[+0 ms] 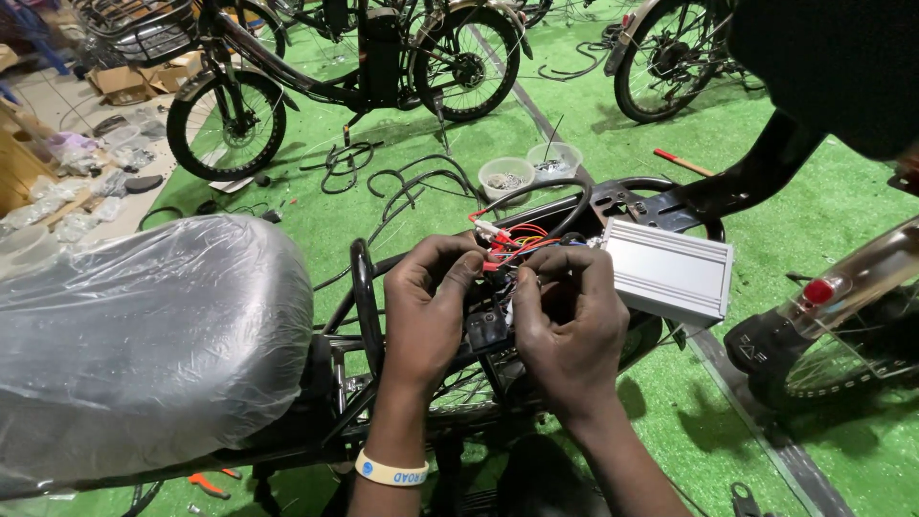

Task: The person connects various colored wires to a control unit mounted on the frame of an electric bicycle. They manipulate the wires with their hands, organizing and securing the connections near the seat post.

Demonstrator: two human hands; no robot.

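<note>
Our left hand (431, 306) pinches a small red connector (491, 267) between narrow fingers (466, 271), and our right hand (570, 321) closes its fingers on the wire bundle (512, 241) just beside it. The red and yellow wires sit above a black bicycle frame (364, 297). At three o'clock lies a ribbed silver controller box (668, 273). At nine o'clock is the plastic-wrapped saddle (144, 335). At twelve o'clock two small plastic cups (531, 170) stand on green turf (823, 201).
</note>
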